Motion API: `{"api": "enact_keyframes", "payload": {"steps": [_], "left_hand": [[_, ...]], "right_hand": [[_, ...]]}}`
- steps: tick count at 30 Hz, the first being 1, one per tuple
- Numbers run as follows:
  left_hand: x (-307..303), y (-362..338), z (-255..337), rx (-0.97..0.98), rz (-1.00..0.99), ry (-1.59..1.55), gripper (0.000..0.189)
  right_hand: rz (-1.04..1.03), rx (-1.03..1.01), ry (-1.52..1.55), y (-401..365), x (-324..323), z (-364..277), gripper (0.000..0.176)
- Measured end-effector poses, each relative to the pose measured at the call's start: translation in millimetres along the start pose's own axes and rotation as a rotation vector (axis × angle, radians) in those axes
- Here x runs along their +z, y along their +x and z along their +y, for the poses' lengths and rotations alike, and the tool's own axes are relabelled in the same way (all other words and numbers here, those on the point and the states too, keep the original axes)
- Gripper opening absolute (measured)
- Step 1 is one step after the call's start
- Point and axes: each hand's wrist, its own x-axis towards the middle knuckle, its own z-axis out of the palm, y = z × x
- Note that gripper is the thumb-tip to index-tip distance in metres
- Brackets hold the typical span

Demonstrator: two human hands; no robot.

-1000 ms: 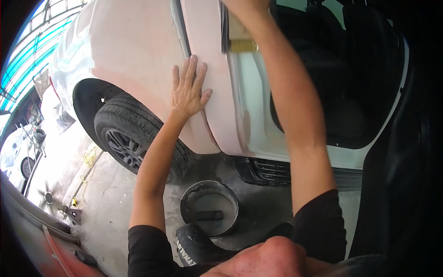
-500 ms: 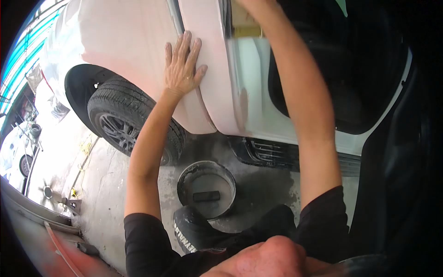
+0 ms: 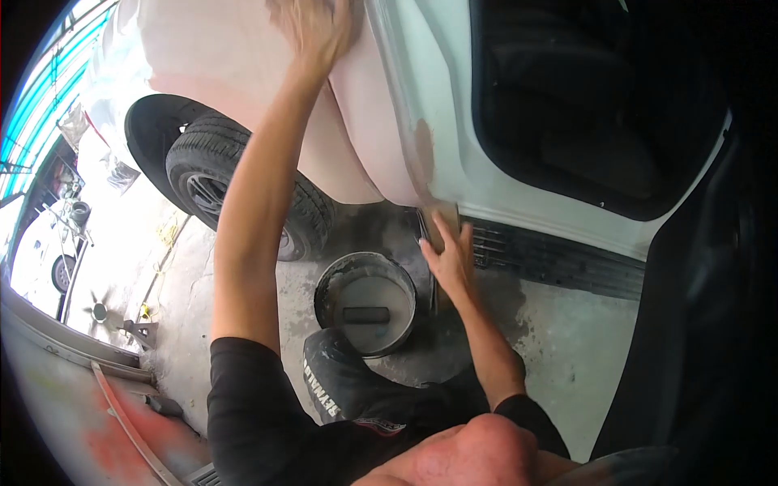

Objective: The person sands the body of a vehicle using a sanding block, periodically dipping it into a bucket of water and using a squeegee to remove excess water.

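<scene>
My left hand (image 3: 316, 32) lies on the pinkish, primed side panel (image 3: 227, 49) of a vehicle, near the vertical seam at the door. Its fingers are apart and a little blurred, and their tips reach the top edge of the view. Lower down, my right hand (image 3: 451, 257) is at the bottom edge of the white door sill (image 3: 478, 190), beside the black side step (image 3: 551, 251). Its fingers and thumb are around a flat brownish sheet (image 3: 442, 212); what kind it is I cannot make out. A brown patch (image 3: 425, 150) marks the sill above it.
A black bucket (image 3: 318, 296) of greyish water stands on the concrete floor by my knee, with a dark block (image 3: 366, 315) in it. The front tire (image 3: 190, 166) is to the left. A metal stand (image 3: 142, 332) and a red-stained panel (image 3: 105, 429) are at lower left.
My right hand has come down from the top of the door opening to the sill's bottom edge. My left hand is higher in view on the panel, and the view has shifted.
</scene>
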Motion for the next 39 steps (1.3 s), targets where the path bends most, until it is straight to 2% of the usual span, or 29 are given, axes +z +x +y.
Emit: {"api": "enact_keyframes", "payload": {"steps": [2, 5, 6, 8, 12, 13, 15, 17, 18, 19, 20, 21, 22, 23, 25, 27, 31, 35, 37, 39], "left_hand": [[15.2, 26.7, 19.5, -0.059, 0.108, -0.003, 0.083], [25.6, 17.5, 31.5, -0.056, 0.259, 0.114, 0.058], [26.5, 2.2, 32.8, -0.020, 0.215, 0.049, 0.063], [24.7, -51.0, 34.3, 0.053, 0.135, -0.081, 0.072], [35.5, -223.4, 35.9, 0.008, -0.111, -0.038, 0.089], [28.8, -256.6, 40.8, 0.005, -0.186, -0.072, 0.088], [9.2, -331.1, 35.7, 0.022, -0.401, -0.186, 0.089], [-29.6, -396.3, 17.7, 0.093, -0.659, -0.402, 0.093], [-50.8, -426.7, 8.7, 0.113, -0.760, -0.478, 0.086], [-67.0, -461.1, -8.8, 0.093, -0.998, -0.497, 0.063], [-66.4, -513.3, -33.2, -0.002, -1.239, -0.618, 0.027], [-71.8, -537.1, -39.0, -0.023, -1.606, -0.430, 0.030], [-75.2, -559.3, -41.3, -0.017, -1.740, -0.374, 0.033], [-75.6, -584.8, -44.1, -0.008, -1.867, -0.315, 0.046], [-57.8, -682.7, -78.2, -0.032, -1.944, -0.331, 0.054], [-46.7, -728.9, -96.4, -0.075, -2.021, -0.300, 0.054], [-53.4, -721.3, -93.3, -0.156, -2.123, -0.159, 0.055], [-58.6, -687.1, -90.2, -0.196, -2.049, -0.115, 0.055], [-56.5, -645.6, -82.5, -0.230, -1.940, -0.128, 0.055], [-53.8, -561.5, -64.1, -0.358, -1.800, -0.212, 0.055]], "right_hand": [[-0.044, 0.117, 0.188, -35.4, 8.4, 20.5, 0.065], [-0.098, 0.304, 0.518, -70.0, 18.7, 47.4, 0.061], [-0.121, 0.381, 0.634, -78.9, 19.1, 51.9, 0.059], [-0.134, 0.496, 0.792, -92.4, 21.2, 65.6, 0.058], [-0.112, 0.637, 0.902, -111.8, 23.5, 75.1, 0.059], [-0.117, 0.671, 0.919, -115.0, 17.1, 74.4, 0.059], [-0.073, 0.705, 0.892, -136.7, 19.9, 98.2, 0.059], [-0.059, 0.946, 1.066, -141.9, -22.0, 87.6, 0.058], [-0.046, 1.066, 1.157, -142.7, -41.2, 80.4, 0.058], [-0.016, 1.088, 1.183, -148.5, -49.8, 82.6, 0.058], [0.015, 1.108, 1.206, -155.0, -57.1, 87.9, 0.058], [0.018, 1.139, 1.248, -162.4, -63.1, 92.8, 0.060], [0.018, 1.223, 1.327, -172.7, -61.7, 104.9, 0.058], [0.026, 1.254, 1.349, -181.1, -61.5, 111.8, 0.057], [0.043, 1.278, 1.352, -191.7, -63.9, 116.5, 0.055], [0.062, 1.276, 1.304, -199.4, -71.7, 106.9, 0.054], [0.032, 1.258, 1.226, -203.2, -85.7, 92.3, 0.052], [0.013, 1.246, 1.267, -207.5, -80.6, 100.5, 0.052], [-0.010, 1.238, 1.287, -202.3, -79.9, 100.9, 0.053], [-0.031, 1.196, 1.258, -192.1, -80.8, 89.6, 0.052]]}}
